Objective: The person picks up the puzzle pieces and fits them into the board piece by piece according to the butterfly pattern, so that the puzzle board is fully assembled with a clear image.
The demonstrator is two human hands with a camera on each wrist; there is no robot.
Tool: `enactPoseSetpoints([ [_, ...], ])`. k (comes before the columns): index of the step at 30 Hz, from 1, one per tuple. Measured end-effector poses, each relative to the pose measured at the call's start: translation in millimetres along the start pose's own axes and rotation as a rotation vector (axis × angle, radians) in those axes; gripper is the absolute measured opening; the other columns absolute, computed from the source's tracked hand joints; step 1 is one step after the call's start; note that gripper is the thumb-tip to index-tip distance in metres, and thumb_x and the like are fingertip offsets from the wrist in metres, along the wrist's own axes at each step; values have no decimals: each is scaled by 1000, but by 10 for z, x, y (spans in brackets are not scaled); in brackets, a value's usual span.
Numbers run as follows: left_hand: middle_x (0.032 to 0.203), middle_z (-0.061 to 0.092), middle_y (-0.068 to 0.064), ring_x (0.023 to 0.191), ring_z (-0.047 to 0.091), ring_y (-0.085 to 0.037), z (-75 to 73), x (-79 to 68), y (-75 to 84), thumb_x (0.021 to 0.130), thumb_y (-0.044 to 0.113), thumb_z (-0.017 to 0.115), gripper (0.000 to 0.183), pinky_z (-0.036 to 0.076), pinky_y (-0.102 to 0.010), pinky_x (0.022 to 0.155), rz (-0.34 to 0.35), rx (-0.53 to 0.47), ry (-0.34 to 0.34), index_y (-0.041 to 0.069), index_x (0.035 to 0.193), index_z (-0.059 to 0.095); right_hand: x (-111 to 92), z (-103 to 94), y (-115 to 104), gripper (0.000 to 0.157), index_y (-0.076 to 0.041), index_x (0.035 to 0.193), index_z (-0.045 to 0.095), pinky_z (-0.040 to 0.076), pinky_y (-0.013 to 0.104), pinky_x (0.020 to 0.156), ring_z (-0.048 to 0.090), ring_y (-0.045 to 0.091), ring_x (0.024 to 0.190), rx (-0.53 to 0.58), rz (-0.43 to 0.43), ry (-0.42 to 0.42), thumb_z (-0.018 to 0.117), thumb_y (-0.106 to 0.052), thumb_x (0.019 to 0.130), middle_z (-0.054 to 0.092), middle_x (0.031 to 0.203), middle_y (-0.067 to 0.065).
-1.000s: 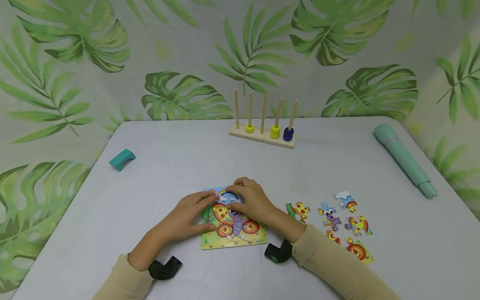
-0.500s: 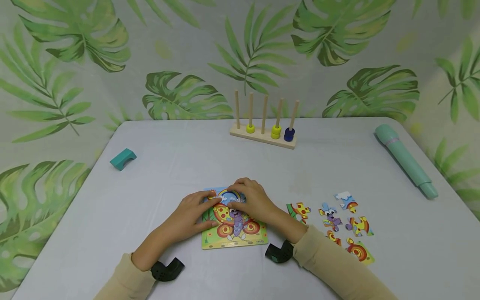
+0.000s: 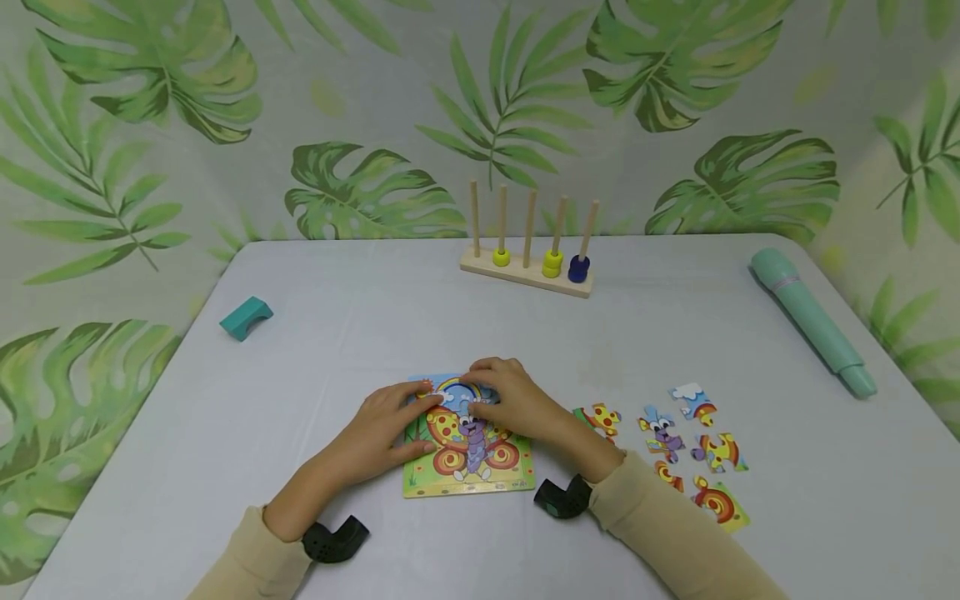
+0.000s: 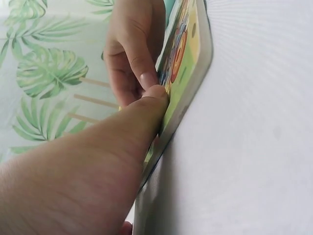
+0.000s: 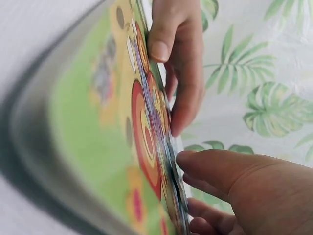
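A square wooden jigsaw board point(image 3: 450, 483) with a butterfly picture lies in the middle of the table, under both hands. My left hand point(image 3: 375, 433) rests over its left side, fingers extended and thumb on the picture. My right hand point(image 3: 517, 406) lies over the upper right, its thumb and index finger apart on the picture near the rainbow. In the right wrist view, the right thumb tip touches the picture surface while the other fingers lie beyond it. A sky-blue puzzle piece point(image 3: 458, 403) shows between the hands. The right hand hides the board's upper right corner.
Several loose puzzle pieces point(image 3: 662, 435) lie to the right, partly hidden by the right sleeve. A wooden peg stand point(image 3: 525, 275) with yellow and blue rings stands at the back. A teal arched block point(image 3: 246, 318) is at far left, a mint toy microphone point(image 3: 813, 325) at far right.
My right hand has slid slightly to the right over the board, uncovering more of the rainbow. My left hand has hardly moved. The loose pieces lie as before.
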State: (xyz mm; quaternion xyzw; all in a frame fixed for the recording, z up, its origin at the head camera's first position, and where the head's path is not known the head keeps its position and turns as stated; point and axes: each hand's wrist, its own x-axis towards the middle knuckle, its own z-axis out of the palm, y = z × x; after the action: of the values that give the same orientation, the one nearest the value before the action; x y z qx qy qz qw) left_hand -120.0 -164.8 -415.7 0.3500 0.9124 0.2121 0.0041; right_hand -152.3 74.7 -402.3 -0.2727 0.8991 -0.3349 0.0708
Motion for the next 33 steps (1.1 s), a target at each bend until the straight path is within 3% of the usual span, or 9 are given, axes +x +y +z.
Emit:
enactPoseSetpoints([
  [9, 138, 34, -6, 126, 27, -25, -1, 12, 14, 83, 41, 61, 59, 19, -46, 101, -2, -8, -4, 17, 134, 44, -23, -30, 25, 29, -21, 109, 65, 26, 46, 91, 39, 27, 114, -131, -1, 58, 67, -28, 82, 51, 122, 4],
  [21, 135, 36, -8, 123, 30, -30, 0, 45, 2, 82, 52, 56, 58, 21, -48, 99, 20, 68, -8, 26, 133, 46, -9, -9, 34, 24, -24, 104, 67, 18, 49, 93, 41, 23, 111, -64, 52, 68, 68, -27, 81, 52, 118, -1],
  [33, 136, 38, -2, 125, 27, -25, -23, 121, 7, 65, 70, 59, 82, 19, -49, 100, 29, 20, -56, 19, 129, 49, -10, -2, 27, 24, -24, 104, 67, 18, 48, 92, 41, 24, 112, -52, 63, 67, 68, -28, 81, 52, 119, -1],
])
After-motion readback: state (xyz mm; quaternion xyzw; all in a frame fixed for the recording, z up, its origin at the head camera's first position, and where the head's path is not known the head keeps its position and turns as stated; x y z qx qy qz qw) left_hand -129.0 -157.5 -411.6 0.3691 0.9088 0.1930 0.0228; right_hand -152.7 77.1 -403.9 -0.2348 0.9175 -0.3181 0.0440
